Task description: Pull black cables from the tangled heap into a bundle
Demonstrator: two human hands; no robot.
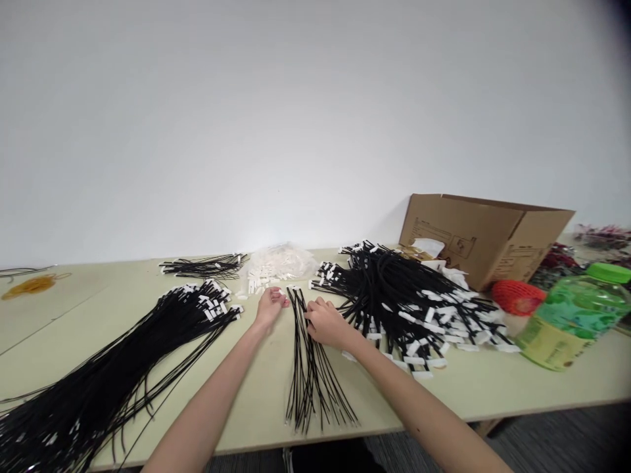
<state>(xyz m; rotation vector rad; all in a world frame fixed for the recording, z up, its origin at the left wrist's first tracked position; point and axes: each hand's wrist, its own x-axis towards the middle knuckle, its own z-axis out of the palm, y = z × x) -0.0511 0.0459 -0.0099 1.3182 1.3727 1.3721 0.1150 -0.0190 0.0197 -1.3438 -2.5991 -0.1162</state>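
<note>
Head view: a pale tabletop [108,303] runs across in front of me, with a big heap of black cables with white ends [123,355] on my left and another big cable pile [389,289] on my right, near a cardboard box [463,243]. Next in size come a clear plastic bag [286,259] of small white pieces by the wall and a smaller cable bunch [204,265] beside it. Directly before me, between my hands, lies a thin fan of cables [308,368], white ends together at the far side and tails spread towards me. I judge the work to be partway: this fan is loose and unbound, and much cable lies on both sides, though which heap is finished I cannot tell. My right hand [325,323] is half closed, its bent fingers touching the fan's right edge below the white ends; whether they pinch a strand is hidden. My left hand [271,306] is partly curled just left of the fan, fingertips close together at a small white piece [282,293], and I cannot tell whether they grip it
</note>
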